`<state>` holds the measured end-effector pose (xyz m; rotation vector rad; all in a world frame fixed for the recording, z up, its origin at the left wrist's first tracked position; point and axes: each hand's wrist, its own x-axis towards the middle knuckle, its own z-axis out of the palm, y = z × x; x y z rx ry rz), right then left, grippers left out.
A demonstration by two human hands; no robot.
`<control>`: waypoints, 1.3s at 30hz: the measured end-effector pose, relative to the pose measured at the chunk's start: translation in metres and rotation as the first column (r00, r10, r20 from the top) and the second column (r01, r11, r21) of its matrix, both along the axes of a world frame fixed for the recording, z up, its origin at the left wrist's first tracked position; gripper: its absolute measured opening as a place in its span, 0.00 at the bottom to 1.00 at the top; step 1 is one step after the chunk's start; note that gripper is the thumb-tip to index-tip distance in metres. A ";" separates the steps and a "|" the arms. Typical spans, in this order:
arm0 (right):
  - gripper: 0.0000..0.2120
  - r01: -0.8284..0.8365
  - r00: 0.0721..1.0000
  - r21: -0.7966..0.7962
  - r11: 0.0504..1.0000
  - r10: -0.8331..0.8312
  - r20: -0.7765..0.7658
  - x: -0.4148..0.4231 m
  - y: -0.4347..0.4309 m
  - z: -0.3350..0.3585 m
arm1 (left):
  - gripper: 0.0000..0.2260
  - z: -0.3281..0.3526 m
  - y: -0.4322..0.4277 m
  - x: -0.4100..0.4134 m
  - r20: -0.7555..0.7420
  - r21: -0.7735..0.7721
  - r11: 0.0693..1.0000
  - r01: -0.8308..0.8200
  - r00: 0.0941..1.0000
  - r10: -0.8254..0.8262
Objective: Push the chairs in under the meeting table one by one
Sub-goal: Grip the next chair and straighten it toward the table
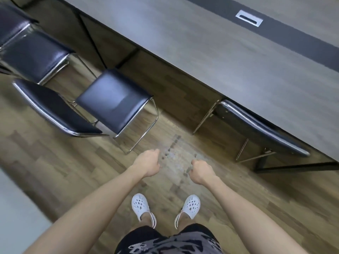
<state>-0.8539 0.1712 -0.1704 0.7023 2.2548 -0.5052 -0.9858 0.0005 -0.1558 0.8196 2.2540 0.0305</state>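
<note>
Head view, looking straight down, and plenty is hidden here. The tucked chair on the right shows only its curved backrest and bits of chrome leg. Its seat is out of sight beneath the meeting table, and the backrest sits close against the table's near edge. The table runs off the frame at the top and right, so its far side goes unseen. A metal cable port sits beside its dark centre strip.

Over on the left, the pulled-out chair stands clear of the tabletop. Its seat is fully in the open, with the backrest on the lower-left side, away from the table. Beyond it a second chair is out too, and a third chair is cut off by the top-left corner. The picture is a little smeared, so fine detail on the legs is hard to read.

Both arms reach forward. The left hand and right hand hang over the floor, backs up and fingers curled under into fists. Nothing is in either, and the fingertips are hidden. Neither touches a chair, though the left hand is near the pulled-out chair's chrome base rail.

Open wood floor lies between the pulled-out chair and the tucked one, ahead of the white clogs. A pale strip cuts the lower-left corner; I cannot tell what it is
</note>
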 end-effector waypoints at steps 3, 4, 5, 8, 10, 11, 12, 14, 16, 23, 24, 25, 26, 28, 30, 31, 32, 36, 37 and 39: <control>0.17 -0.032 0.999 0.010 0.999 0.032 0.004 -0.022 -0.035 0.002 | 0.18 0.001 -0.039 -0.017 -0.007 -0.001 0.999 -0.033 0.999 0.033; 0.18 -0.036 0.999 0.013 0.999 0.036 0.007 -0.029 -0.046 0.002 | 0.18 0.001 -0.050 -0.021 -0.008 0.000 0.999 -0.040 0.999 0.040; 0.18 -0.037 0.999 0.015 0.999 0.037 0.006 -0.036 -0.057 0.002 | 0.18 0.001 -0.062 -0.027 -0.011 0.003 0.999 -0.041 0.999 0.041; 0.18 -0.042 0.999 0.028 0.999 0.042 -0.003 -0.058 -0.090 0.002 | 0.15 0.002 -0.097 -0.044 -0.015 0.019 0.999 -0.034 0.999 0.035; 0.17 -0.060 0.998 0.044 0.997 0.061 -0.015 -0.071 -0.109 0.002 | 0.12 0.002 -0.115 -0.055 -0.017 0.022 0.999 -0.043 0.999 0.044; 0.16 -0.074 0.997 0.050 0.996 0.075 -0.019 -0.077 -0.117 0.001 | 0.12 0.003 -0.124 -0.059 -0.017 0.028 0.998 -0.052 0.999 0.052; 0.15 -0.092 0.995 0.059 0.994 0.093 -0.024 -0.083 -0.126 0.002 | 0.13 0.003 -0.132 -0.064 -0.011 0.038 0.997 -0.064 0.998 0.064; 0.15 -0.126 0.992 0.069 0.990 0.128 -0.021 -0.093 -0.143 0.001 | 0.17 0.002 -0.147 -0.072 0.009 0.052 0.994 -0.091 0.996 0.091; 0.16 -0.150 0.988 0.062 0.987 0.151 -0.017 -0.102 -0.155 -0.001 | 0.19 0.002 -0.157 -0.079 0.003 0.053 0.994 -0.097 0.995 0.097; 0.20 -0.185 0.983 0.030 0.982 0.185 -0.013 -0.140 -0.173 -0.009 | 0.18 -0.001 -0.183 -0.104 0.004 0.024 0.995 -0.101 0.995 0.101; 0.18 -0.192 0.981 0.032 0.981 0.193 -0.012 -0.146 -0.174 -0.011 | 0.17 -0.001 -0.184 -0.109 0.005 0.019 0.995 -0.102 0.995 0.102; 0.16 -0.199 0.980 0.034 0.979 0.200 -0.010 -0.152 -0.174 -0.012 | 0.17 -0.002 -0.184 -0.115 0.006 0.014 0.994 -0.104 0.995 0.104; 0.15 -0.207 0.978 0.035 0.978 0.208 -0.007 -0.159 -0.174 -0.013 | 0.17 -0.002 -0.184 -0.120 0.009 0.012 0.994 -0.106 0.994 0.106; 0.14 -0.212 0.977 0.029 0.977 0.212 -0.008 -0.173 -0.172 -0.015 | 0.16 -0.003 -0.181 -0.135 0.006 0.013 0.995 -0.103 0.995 0.103; 0.13 -0.215 0.977 0.017 0.977 0.215 -0.011 -0.188 -0.168 -0.016 | 0.15 -0.003 -0.177 -0.151 0.000 0.020 0.995 -0.096 0.995 0.096; 0.13 -0.217 0.976 0.009 0.976 0.217 -0.011 -0.196 -0.166 -0.018 | 0.14 -0.004 -0.174 -0.158 -0.001 0.024 0.995 -0.093 0.996 0.093; 0.13 -0.219 0.976 0.001 0.976 0.219 -0.012 -0.206 -0.163 -0.020 | 0.13 -0.005 -0.170 -0.168 -0.006 0.026 0.996 -0.084 0.996 0.085; 0.12 -0.228 0.974 -0.030 0.973 0.228 -0.009 -0.235 -0.155 -0.028 | 0.10 -0.005 -0.159 -0.198 -0.031 0.027 0.998 -0.059 0.998 0.060; 0.12 -0.233 0.973 -0.036 0.972 0.233 -0.001 -0.242 -0.154 -0.029 | 0.10 -0.006 -0.158 -0.204 -0.027 0.020 0.998 -0.065 0.998 0.065; 0.12 -0.234 0.972 -0.046 0.971 0.235 0.009 -0.255 -0.153 -0.031 | 0.10 -0.009 -0.157 -0.217 -0.014 0.003 0.997 -0.079 0.997 0.079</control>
